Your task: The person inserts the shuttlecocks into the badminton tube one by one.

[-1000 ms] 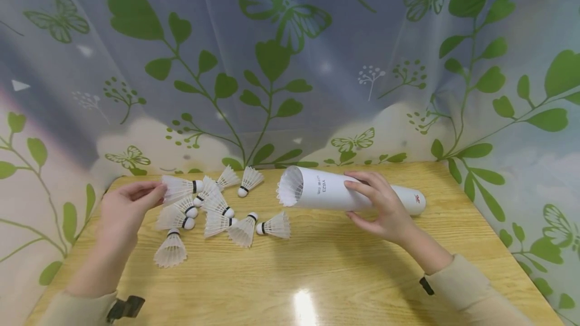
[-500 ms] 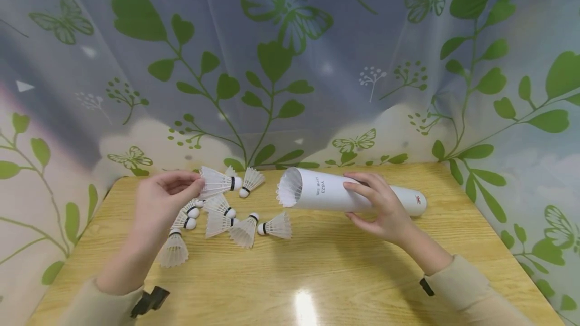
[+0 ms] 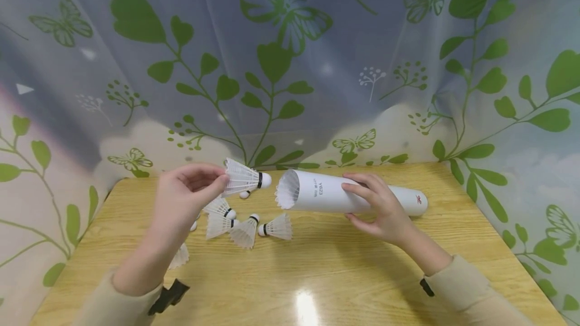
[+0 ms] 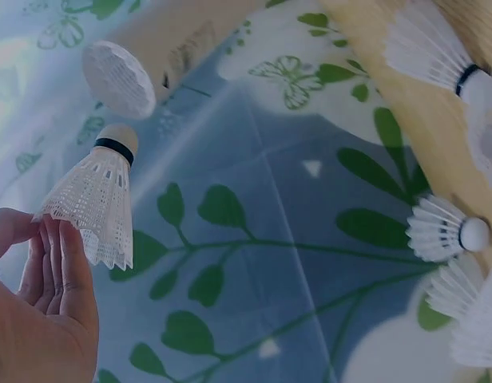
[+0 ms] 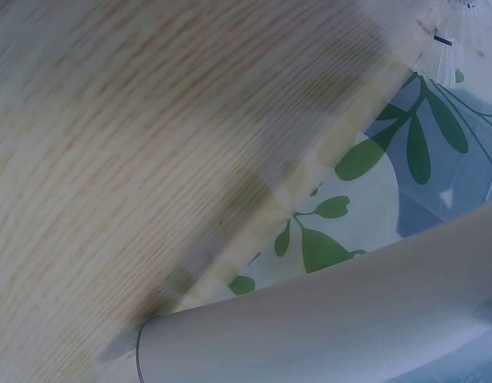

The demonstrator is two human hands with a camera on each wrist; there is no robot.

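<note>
My left hand (image 3: 183, 200) pinches a white shuttlecock (image 3: 244, 177) by the rim of its skirt, its cork end pointing right. That cork sits just short of the mouth of a white tube (image 3: 326, 192), apart from it. A shuttlecock skirt (image 3: 286, 191) pokes out of the tube's mouth. With fingers over the top and thumb below, my right hand (image 3: 382, 210) grips the tube, which lies slanted with its mouth raised. In the left wrist view the pinched shuttlecock (image 4: 98, 191) points up toward the tube (image 4: 178, 48). The right wrist view shows the tube's far end (image 5: 310, 311) but no fingers.
Several loose shuttlecocks (image 3: 245, 231) lie on the wooden table (image 3: 254, 286) left of the tube, some partly hidden behind the left hand and forearm. A curtain (image 3: 317, 89) with green leaves and butterflies hangs along the table's back edge and sides.
My left hand has carried the shuttlecock rightward from over the pile to just before the tube's mouth. The right hand and the tube have barely moved.
</note>
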